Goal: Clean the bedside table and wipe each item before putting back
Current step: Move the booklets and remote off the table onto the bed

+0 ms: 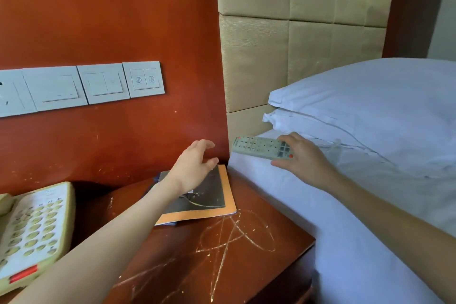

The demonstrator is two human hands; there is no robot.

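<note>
We are gripping the remote control [261, 147] with our right hand [302, 159], thumb along its near edge and fingers curling over the far side at the end with the red button. The remote control is lying flat at the edge of the bed [345, 217], on the white sheet just in front of 2 stacked pillows [370, 111], with its other end pointing toward the red wall panel [111, 20].

Our left hand [195, 165] is hovering above the table [222, 249], fingers loosely spread and holding nothing. It is hanging over the far corner of an orange-bordered booklet [214, 202] with a dark cover, which is lying flat on the table near the back corner beside the bed. Another darker booklet is peeking out from under it, though we cannot tell what it is.

The table is showing pale scratches across its reddish-brown top. At its left side a cream telephone [32, 229] with round keys and a red strip is sitting, partly cut off by the picture's edge. On the wall panel above, a row of white switch plates [98, 84] is running toward the left.
</note>
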